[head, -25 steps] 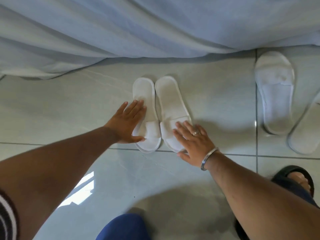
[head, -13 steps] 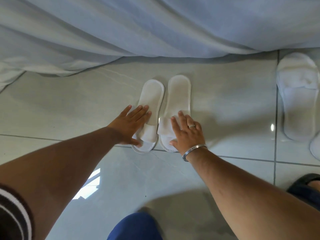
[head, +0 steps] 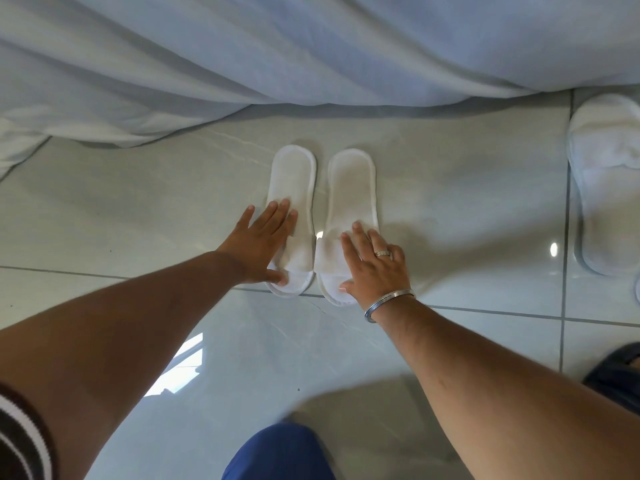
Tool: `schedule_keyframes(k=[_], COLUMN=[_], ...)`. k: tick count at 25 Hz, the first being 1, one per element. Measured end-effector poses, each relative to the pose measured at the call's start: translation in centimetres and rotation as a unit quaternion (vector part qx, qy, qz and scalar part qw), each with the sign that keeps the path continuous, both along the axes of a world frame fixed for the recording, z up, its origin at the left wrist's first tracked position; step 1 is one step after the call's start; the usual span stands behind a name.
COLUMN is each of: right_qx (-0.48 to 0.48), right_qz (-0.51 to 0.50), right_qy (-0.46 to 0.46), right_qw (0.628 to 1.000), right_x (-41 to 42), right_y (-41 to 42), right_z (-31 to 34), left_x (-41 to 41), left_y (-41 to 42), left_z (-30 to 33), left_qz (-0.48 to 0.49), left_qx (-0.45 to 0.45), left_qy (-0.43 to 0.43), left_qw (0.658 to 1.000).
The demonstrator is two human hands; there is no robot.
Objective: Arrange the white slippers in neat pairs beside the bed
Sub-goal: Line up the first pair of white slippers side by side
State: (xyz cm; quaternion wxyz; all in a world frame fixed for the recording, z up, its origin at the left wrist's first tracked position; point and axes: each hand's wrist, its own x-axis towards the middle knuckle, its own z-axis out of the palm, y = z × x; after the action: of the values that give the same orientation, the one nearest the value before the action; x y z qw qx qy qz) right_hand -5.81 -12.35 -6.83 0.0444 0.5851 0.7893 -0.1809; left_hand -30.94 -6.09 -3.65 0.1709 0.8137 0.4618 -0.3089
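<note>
Two white open-toe slippers lie side by side on the tiled floor, heels toward the bed. The left slipper (head: 292, 174) and the right slipper (head: 351, 181) are parallel with a narrow gap between them. My left hand (head: 261, 247) lies flat on the left slipper's toe strap, fingers spread. My right hand (head: 374, 268), with a ring and a bangle, lies flat on the right slipper's strap. Neither hand grips. A third white slipper (head: 609, 188) lies alone at the right edge.
The bed's pale sheet (head: 311, 46) hangs down to the floor just behind the slippers. My blue-clad knee (head: 280, 452) is at the bottom centre. A dark sandal (head: 620, 372) sits at the lower right. Glossy floor tiles (head: 138, 220) surround the pair.
The pair has been turned from slanted to straight and parallel, with a small gap opened between the slippers. Both hands stayed flat on the straps. The third slipper has slid toward the right edge of view.
</note>
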Motion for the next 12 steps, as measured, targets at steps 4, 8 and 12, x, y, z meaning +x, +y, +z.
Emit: schedule_keyframes(k=[4, 8, 12], right_qx=[0.003, 0.003, 0.011], right_qz=[0.008, 0.015, 0.021], right_qy=[0.015, 0.003, -0.009], right_qw=[1.0, 1.0, 1.0], right_x=[0.5, 0.2, 0.1], right_y=[0.8, 0.9, 0.6], right_z=[-0.2, -0.4, -0.6], left_x=[0.3, 0.2, 0.3], left_y=[-0.2, -0.4, -1.1], left_z=[0.0, 0.0, -0.1], left_qz=[-0.005, -0.024, -0.008], left_qx=[0.003, -0.001, -0.009], left_qy=[0.001, 0.0, -0.004], left_qw=[1.0, 1.0, 1.0])
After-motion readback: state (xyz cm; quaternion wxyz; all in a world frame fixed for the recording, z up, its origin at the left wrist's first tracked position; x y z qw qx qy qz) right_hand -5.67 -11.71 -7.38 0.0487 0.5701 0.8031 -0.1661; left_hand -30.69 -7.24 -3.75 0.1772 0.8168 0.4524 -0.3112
